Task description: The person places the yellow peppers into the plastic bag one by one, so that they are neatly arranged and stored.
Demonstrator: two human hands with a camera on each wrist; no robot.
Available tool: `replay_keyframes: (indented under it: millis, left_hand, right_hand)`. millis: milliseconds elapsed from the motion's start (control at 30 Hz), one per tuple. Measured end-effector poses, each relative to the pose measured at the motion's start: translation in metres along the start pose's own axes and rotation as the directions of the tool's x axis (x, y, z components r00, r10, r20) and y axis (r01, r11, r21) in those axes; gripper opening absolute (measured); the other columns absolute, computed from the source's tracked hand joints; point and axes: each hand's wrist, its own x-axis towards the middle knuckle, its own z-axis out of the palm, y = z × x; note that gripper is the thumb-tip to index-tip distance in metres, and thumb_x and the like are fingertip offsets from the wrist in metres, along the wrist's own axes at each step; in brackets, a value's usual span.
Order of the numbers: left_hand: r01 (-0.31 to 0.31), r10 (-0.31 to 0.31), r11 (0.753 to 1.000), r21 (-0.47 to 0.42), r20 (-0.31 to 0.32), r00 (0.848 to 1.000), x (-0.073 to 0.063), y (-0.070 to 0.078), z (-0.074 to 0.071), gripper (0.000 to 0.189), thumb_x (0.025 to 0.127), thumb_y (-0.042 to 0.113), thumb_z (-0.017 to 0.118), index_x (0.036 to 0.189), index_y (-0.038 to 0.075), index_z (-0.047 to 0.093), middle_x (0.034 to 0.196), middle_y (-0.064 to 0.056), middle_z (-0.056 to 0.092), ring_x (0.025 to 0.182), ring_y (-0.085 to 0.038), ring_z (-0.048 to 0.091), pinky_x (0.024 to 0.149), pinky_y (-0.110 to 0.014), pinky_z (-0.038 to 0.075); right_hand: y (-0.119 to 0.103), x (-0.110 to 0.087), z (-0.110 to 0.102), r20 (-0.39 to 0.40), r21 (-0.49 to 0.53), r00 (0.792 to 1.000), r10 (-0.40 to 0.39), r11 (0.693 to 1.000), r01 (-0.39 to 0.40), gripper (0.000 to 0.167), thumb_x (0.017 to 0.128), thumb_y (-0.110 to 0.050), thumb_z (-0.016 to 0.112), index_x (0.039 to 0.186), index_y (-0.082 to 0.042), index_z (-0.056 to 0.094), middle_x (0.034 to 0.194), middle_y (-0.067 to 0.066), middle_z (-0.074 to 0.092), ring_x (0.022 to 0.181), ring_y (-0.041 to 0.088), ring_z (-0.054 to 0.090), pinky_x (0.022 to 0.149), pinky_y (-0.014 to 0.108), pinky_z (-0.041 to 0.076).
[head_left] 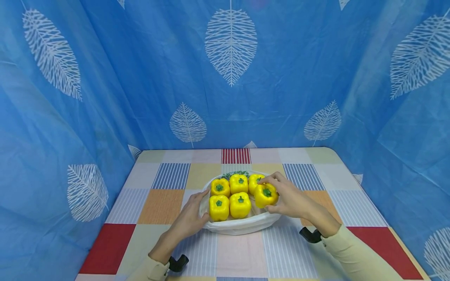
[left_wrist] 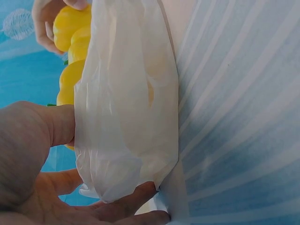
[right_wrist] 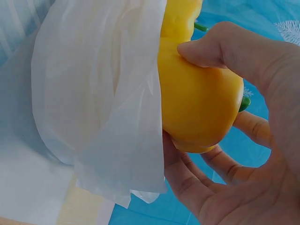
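Note:
Several yellow bell peppers (head_left: 240, 205) with green stems sit in two rows in a shallow oval dish (head_left: 242, 224) covered in thin white plastic. My right hand (head_left: 293, 197) grips one bell pepper (head_left: 266, 195) at the dish's right end, thumb on the near side and fingers round the far side. In the right wrist view, that pepper (right_wrist: 201, 93) overlaps the loose plastic (right_wrist: 108, 93) at the rim. My left hand (head_left: 190, 214) holds the dish's left end, its thumb (left_wrist: 58, 124) at the rim and the other fingers spread round the plastic-covered side.
The dish stands on a table with a patchwork-check cloth (head_left: 161, 207). Green leaf print (head_left: 235, 174) shows at the dish's far rim. Blue curtains (head_left: 228, 117) with white leaf patterns enclose the back and both sides. A black strap piece (head_left: 178, 263) hangs below each wrist.

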Motion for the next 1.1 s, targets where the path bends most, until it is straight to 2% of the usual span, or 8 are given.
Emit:
replay_keyframes:
  millis: [167,367,700,1100]
  left_hand:
    - [-0.018,0.018,1.000,0.009,-0.004,1.000,-0.001,0.000,-0.002,0.089,0.096,0.003,0.080,0.178,0.013,0.048,0.178,-0.027,0.049,0.165,-0.054,0.051,0.130,-0.080,0.045]
    - [-0.027,0.028,1.000,0.008,-0.003,1.000,-0.001,0.000,-0.003,0.089,0.095,0.003,0.081,0.178,0.013,0.048,0.178,-0.027,0.049,0.165,-0.054,0.051,0.130,-0.080,0.045]
    - [-0.033,0.033,0.999,0.009,-0.003,0.999,0.000,-0.002,-0.002,0.089,0.096,0.003,0.081,0.178,0.012,0.048,0.178,-0.028,0.049,0.165,-0.055,0.051,0.130,-0.080,0.044]
    - [-0.030,0.030,0.999,0.012,0.000,1.000,0.000,-0.002,-0.002,0.088,0.096,0.003,0.081,0.178,0.012,0.048,0.178,-0.028,0.049,0.165,-0.055,0.051,0.130,-0.080,0.044]
  right_hand:
    - [0.000,0.000,0.003,0.013,0.011,1.000,0.010,1.000,-0.010,0.074,0.088,-0.017,0.099,0.155,-0.019,0.068,0.145,0.016,0.062,0.119,0.028,0.067,0.097,0.047,0.069]
    - [-0.002,0.002,0.006,0.029,0.019,0.999,0.030,0.999,-0.031,0.072,0.088,-0.016,0.099,0.154,-0.021,0.070,0.147,0.017,0.060,0.126,0.033,0.066,0.104,0.054,0.070]
    - [-0.001,0.004,0.012,0.027,-0.019,0.999,0.031,0.999,-0.031,0.071,0.087,-0.015,0.099,0.152,-0.020,0.070,0.147,0.019,0.061,0.120,0.030,0.068,0.097,0.046,0.071]
    - [-0.003,0.005,0.016,0.023,-0.020,0.998,0.050,0.999,-0.050,0.072,0.086,-0.013,0.101,0.151,-0.015,0.069,0.148,0.021,0.061,0.128,0.038,0.070,0.106,0.060,0.071]
